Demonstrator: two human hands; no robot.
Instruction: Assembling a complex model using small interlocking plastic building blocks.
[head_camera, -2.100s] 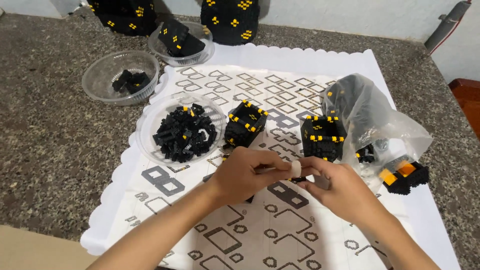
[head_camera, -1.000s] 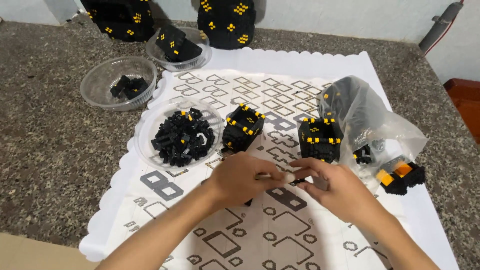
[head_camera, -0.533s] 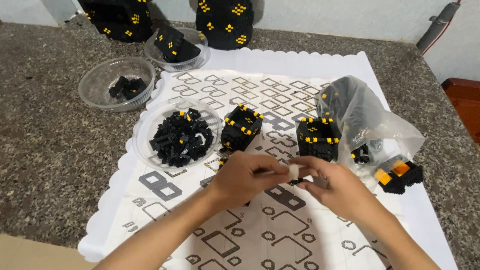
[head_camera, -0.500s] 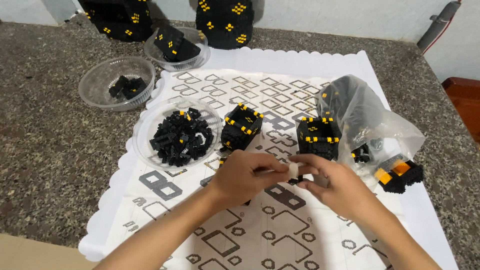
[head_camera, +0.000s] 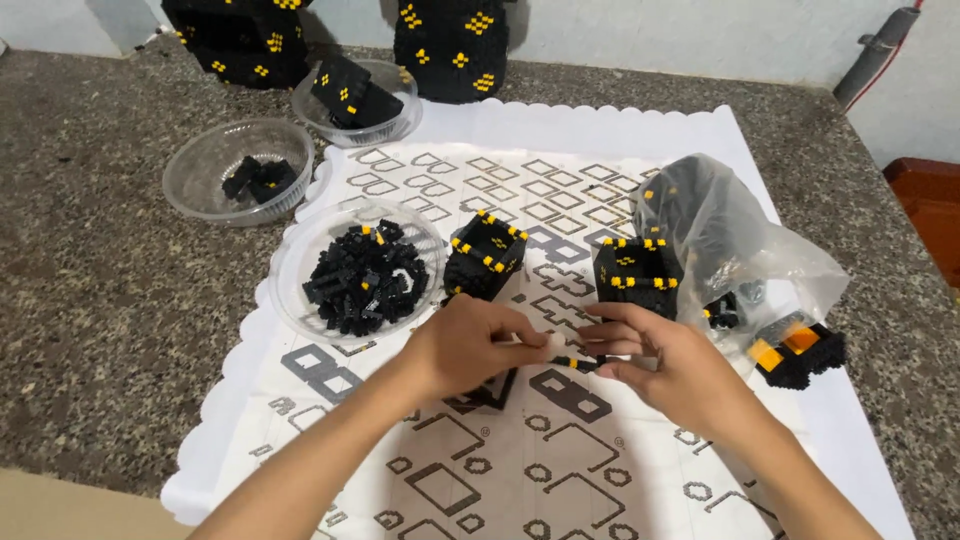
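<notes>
Head view shows the left hand (head_camera: 468, 345) and the right hand (head_camera: 668, 358) meeting low over the patterned white mat (head_camera: 560, 190), each pinching one end of a small black-and-yellow brick piece (head_camera: 577, 363) held just above the mat, fingers closed narrowly around it. Just beyond the left hand stands a small open black block cube (head_camera: 485, 258) with yellow studs, and left of that a clear dish of loose black bricks (head_camera: 362, 278). Beyond the right hand sits a second black cube (head_camera: 637, 275), half under a crumpled clear plastic bag (head_camera: 745, 240), and near the mat's right edge lies a black-and-orange block piece (head_camera: 797, 350). Farther off, on the speckled stone counter (head_camera: 90, 290), are two more clear dishes with black pieces (head_camera: 240, 182) and larger black builds along the far wall. The piece is tiny and gripped only at the fingertips, so a hard press or a slight misalignment could, I judge, make it slip, snap apart or drop onto the busy pattern, where a dark part would be hard to spot; a stray forearm could also tip the nearby cube.
</notes>
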